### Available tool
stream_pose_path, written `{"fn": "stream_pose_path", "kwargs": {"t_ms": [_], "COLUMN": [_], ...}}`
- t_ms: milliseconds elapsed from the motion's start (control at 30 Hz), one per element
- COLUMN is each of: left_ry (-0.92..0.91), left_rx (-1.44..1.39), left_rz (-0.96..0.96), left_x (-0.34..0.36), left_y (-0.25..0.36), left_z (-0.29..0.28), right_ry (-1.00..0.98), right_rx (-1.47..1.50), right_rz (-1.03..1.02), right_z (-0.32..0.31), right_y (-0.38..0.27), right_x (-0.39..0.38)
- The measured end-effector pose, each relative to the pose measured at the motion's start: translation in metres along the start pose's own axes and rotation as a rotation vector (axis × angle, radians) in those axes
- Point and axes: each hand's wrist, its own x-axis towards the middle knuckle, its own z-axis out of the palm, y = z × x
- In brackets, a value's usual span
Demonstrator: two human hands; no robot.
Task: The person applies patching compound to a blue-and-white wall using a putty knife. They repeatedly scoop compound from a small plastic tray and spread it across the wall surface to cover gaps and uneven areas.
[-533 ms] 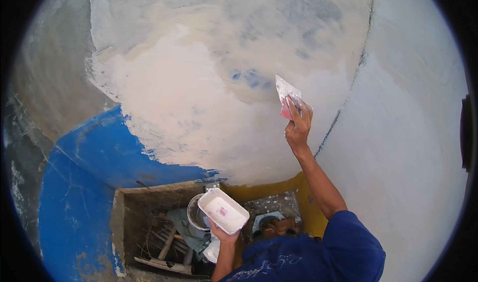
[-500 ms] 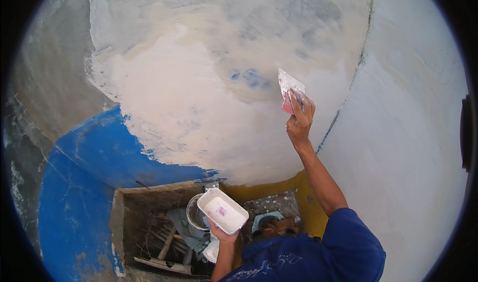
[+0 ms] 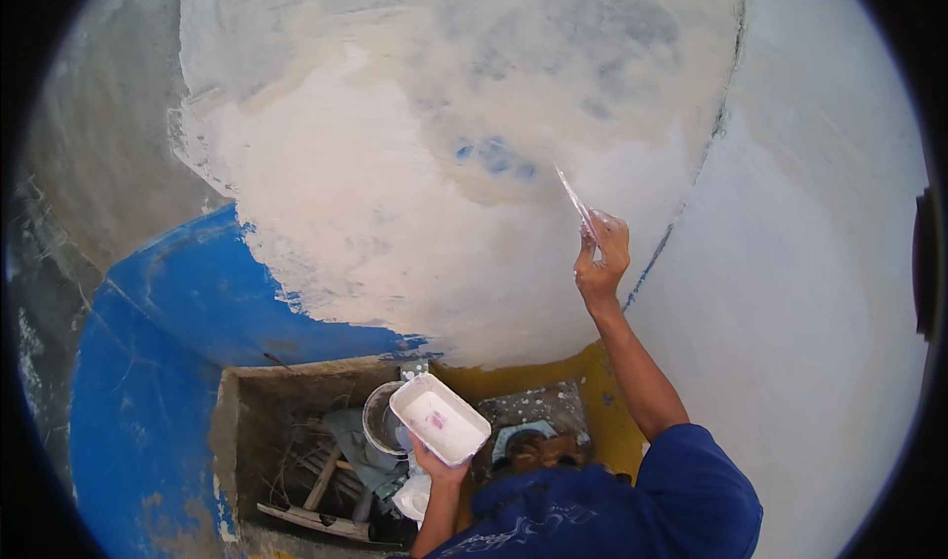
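My right hand (image 3: 604, 248) is closed on a flat putty spreader (image 3: 574, 199), which I see nearly edge-on, its tip pointing up and left at the wall. White filler coats the blade and speckles my fingers. Whether the tip touches the wall, I cannot tell. Low in the middle, my left hand (image 3: 440, 468) grips a white rectangular tub (image 3: 468, 452) from below. White paste with a small pink smear lies inside it. The wall (image 3: 326, 184) carries a broad pale filler coat, with a small blue patch showing through left of the spreader.
A round bucket (image 3: 378, 423) stands just left of the tub. Beyond it a concrete trough (image 3: 229, 416) holds sticks, wood pieces and a grey-green cloth. Blue-painted wall (image 3: 148, 381) curves at left; a yellow strip (image 3: 614, 416) and a speckled slab (image 3: 553, 401) lie near my body.
My right hand has turned the spreader from showing its broad face to nearly edge-on, and moved slightly down. My left hand and the tub stay almost in place.
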Motion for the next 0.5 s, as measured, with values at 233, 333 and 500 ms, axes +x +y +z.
{"fn": "stream_pose_path", "kwargs": {"t_ms": [233, 333, 500], "left_ry": [0.034, -0.003, 0.021], "left_rx": [0.006, -0.005, 0.002], "left_rz": [-0.025, -0.014, 0.047], "left_x": [0.005, 0.005, 0.004], "left_y": [-0.006, -0.006, 0.002], "left_z": [0.008, 0.009, -0.004], "right_ry": [0.072, -0.075, -0.066], "right_rx": [-0.075, -0.098, 0.050], "right_rz": [0.073, 0.028, -0.043], "right_z": [0.070, 0.088, 0.080], "right_y": [-0.047, -0.062, -0.087], "right_x": [-0.010, -0.063, -0.038]}}
